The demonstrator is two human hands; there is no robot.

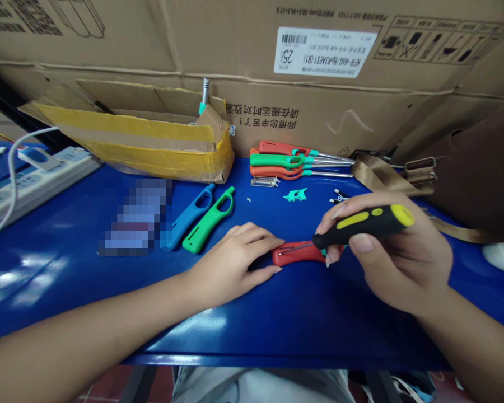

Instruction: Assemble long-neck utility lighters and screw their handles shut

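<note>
A red lighter handle [299,255] lies flat on the blue table. My left hand [241,254] grips its left end between thumb and fingers. In my right hand [397,257] is a black and yellow screwdriver [357,224], its thin shaft slanting down and left over the red handle, the tip at or just above the left part of it. Whether the tip touches cannot be told. The far end of the red handle is hidden behind my right fingers. Left of my left hand lie a green lighter casing [205,224] and a blue lighter casing [192,215].
Several long-nosed lighters [279,161] are stacked at the back. Before them are clear lighter parts [264,182] and a teal plastic piece [295,195]. A yellow-taped carton [159,143], a blurred phone-like slab [136,218] and a power strip [33,182] stand left. Brown tape [380,174] lies right.
</note>
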